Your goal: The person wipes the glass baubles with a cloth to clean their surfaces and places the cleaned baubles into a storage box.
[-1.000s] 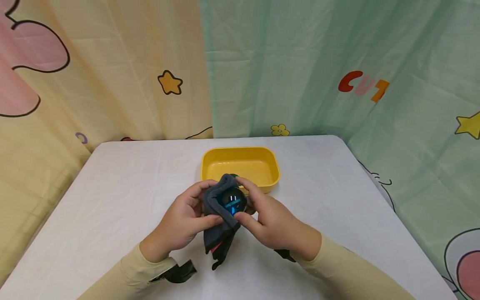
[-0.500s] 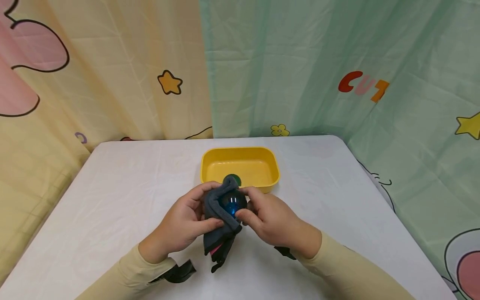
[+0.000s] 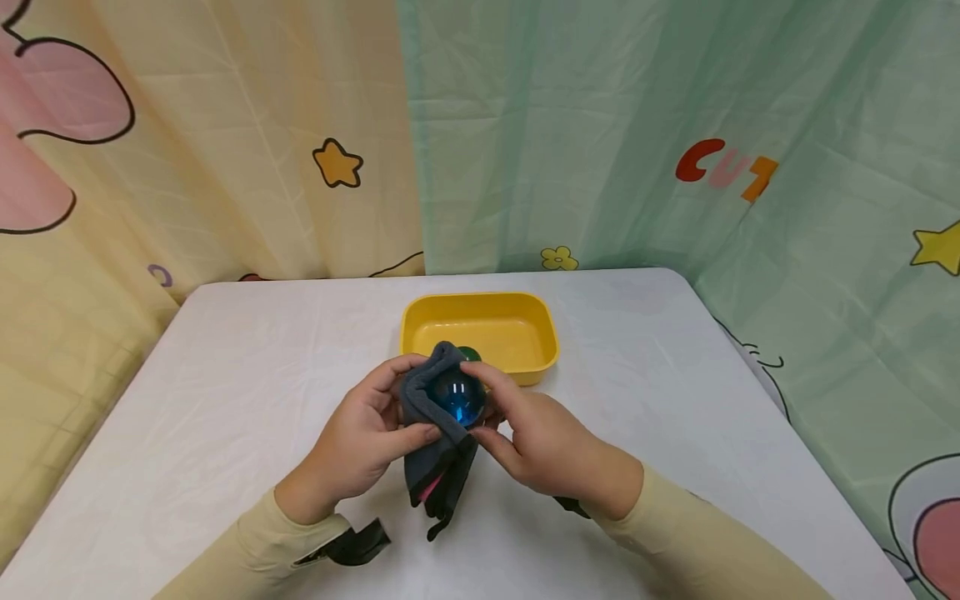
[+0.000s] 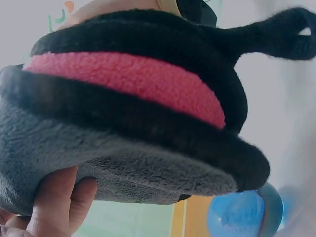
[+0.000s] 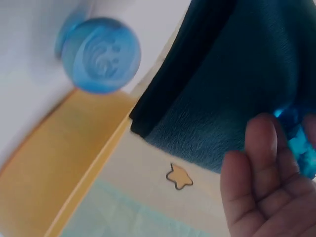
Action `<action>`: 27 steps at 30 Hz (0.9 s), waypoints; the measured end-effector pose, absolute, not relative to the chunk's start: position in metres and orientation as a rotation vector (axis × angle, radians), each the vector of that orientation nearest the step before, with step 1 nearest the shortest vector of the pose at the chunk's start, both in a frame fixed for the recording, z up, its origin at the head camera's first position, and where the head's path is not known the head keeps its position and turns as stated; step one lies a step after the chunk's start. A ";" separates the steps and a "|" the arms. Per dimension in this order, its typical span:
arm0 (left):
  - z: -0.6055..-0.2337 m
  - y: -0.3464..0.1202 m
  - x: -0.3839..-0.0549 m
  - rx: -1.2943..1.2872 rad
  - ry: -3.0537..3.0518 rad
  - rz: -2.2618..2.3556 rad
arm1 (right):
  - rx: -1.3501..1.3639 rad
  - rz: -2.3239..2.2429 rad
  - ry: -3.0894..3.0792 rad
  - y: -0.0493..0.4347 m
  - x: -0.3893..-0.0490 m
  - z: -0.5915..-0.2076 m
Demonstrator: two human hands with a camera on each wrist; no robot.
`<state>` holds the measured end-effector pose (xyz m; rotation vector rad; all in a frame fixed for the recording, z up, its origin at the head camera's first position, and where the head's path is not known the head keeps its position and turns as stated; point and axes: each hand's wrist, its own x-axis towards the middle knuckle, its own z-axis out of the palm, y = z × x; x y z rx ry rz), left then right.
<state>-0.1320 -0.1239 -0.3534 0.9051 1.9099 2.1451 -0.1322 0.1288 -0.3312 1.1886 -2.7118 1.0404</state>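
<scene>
In the head view my left hand [image 3: 352,446] grips a folded grey cloth [image 3: 435,408] with black trim, thumb in front and fingers behind. A glossy, see-through blue ball [image 3: 459,398] sits against the cloth's right side. My right hand [image 3: 536,433] holds that ball from the right between thumb and fingers. The left wrist view shows the pink layer [image 4: 128,81] between the cloth's black edges and a black loop at its end. Fingers of the right hand [image 5: 271,182] lie beside the cloth in the right wrist view; the ball is mostly hidden there.
A yellow rectangular tub [image 3: 480,321] stands just beyond the hands on the white table [image 3: 300,350]. Behind the cloth, a green round thing [image 3: 470,354] shows partly at the tub's near side. Both wrist views show a blue round thing [image 5: 101,55] near the tub. Printed curtains hang behind.
The cloth and ball have shifted slightly left and up. My right fingers and thumb have moved about on the ball, and its reflections have changed.
</scene>
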 end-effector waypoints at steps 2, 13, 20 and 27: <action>-0.353 -0.124 -0.132 0.909 1.909 2.136 | 1.180 0.941 -2.714 0.128 -0.132 -0.330; -0.351 -0.123 -0.128 0.874 1.992 2.046 | 1.114 1.007 -2.795 0.132 -0.134 -0.329; -0.353 -0.122 -0.129 0.892 1.947 2.102 | 1.115 1.216 -2.801 0.129 -0.134 -0.330; -0.353 -0.123 -0.131 0.915 1.848 2.175 | 1.175 0.919 -2.792 0.128 -0.132 -0.327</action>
